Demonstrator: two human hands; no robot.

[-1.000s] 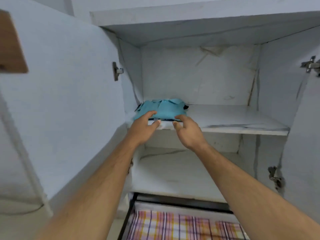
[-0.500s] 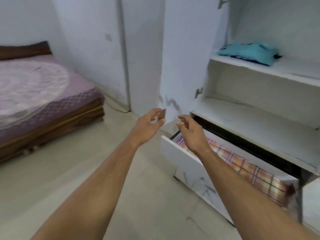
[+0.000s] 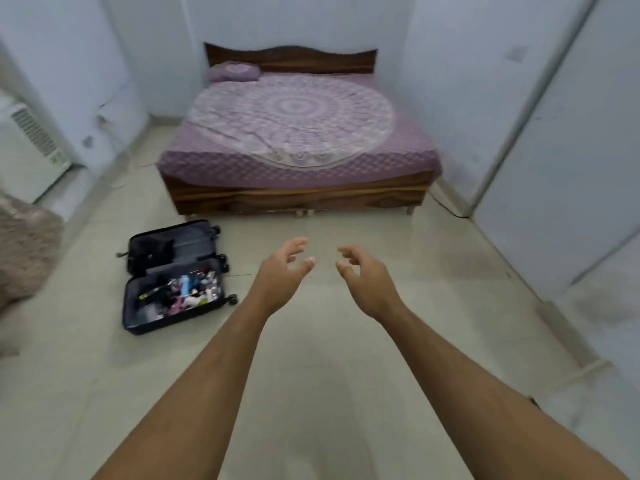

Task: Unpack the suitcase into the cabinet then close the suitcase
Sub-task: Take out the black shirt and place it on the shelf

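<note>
Where the cabinet filled the view before, both empty hands, left hand (image 3: 282,271) and right hand (image 3: 363,277), now face the open suitcase (image 3: 173,275).

- I swung the view off the cabinet; its shelves, the blue shirt and the drawer dropped out of frame.
- The bed (image 3: 298,133) went from the left edge to dead centre ahead.
- The suitcase (image 3: 175,275) came into view, open flat on the floor (image 3: 329,375), left of my arms.
- My left hand (image 3: 282,271) and right hand (image 3: 367,282) came off the shirt, empty, fingers loosely spread, over bare floor.
</note>
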